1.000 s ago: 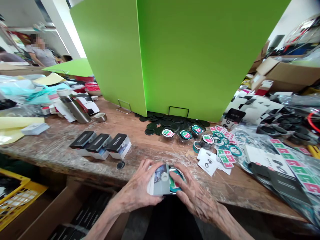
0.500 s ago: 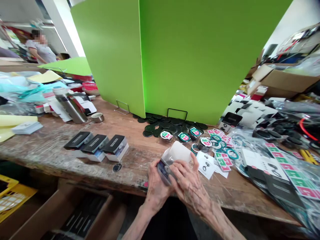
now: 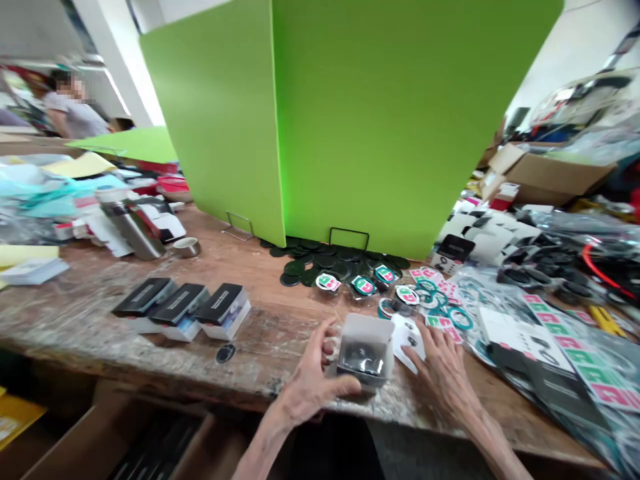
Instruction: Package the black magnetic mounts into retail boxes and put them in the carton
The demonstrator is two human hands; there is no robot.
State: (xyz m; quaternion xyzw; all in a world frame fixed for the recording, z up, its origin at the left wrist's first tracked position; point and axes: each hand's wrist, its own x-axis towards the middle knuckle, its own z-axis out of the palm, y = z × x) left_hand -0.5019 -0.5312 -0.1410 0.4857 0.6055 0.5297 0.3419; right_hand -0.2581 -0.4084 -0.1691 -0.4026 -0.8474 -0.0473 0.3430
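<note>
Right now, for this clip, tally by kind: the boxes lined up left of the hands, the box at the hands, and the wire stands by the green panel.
Black-topped boxes: 3
Clear box: 1
Wire stands: 2
Total: 6

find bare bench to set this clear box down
Bare bench lies between the three black-topped boxes and the dark discs, left of the clear box. A narrower strip runs in front of the plastic bags. Around the badges it's crowded.
</note>
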